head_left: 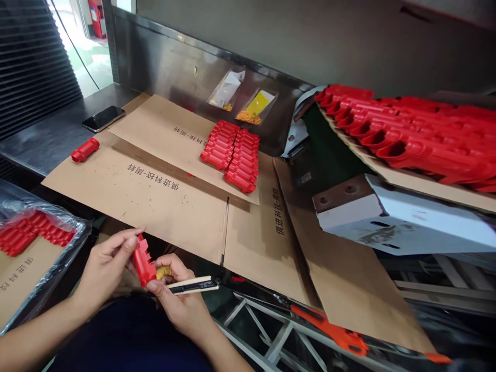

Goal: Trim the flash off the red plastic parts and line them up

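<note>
Near the bottom centre of the head view, my left hand [110,263] pinches the upper end of a red plastic part [143,263]. The thumb of my right hand [180,299] rests on the part's lower end. My right hand also holds a pale-handled utility knife [196,284], which points to the right, and a yellow covering [163,272] shows at its fingers. Beyond my hands, a single red part [85,150] lies at the left of the cardboard sheet [155,206]. Two rows of red parts [232,155] sit on an upper cardboard sheet [155,124].
A phone [103,118] lies at the back left. Two small plastic bags [257,106] lean at the metal back wall. Many red parts [411,134] fill a raised board at right, above a pale metal bracket [403,217]. A lined box [77,243] stands at lower left.
</note>
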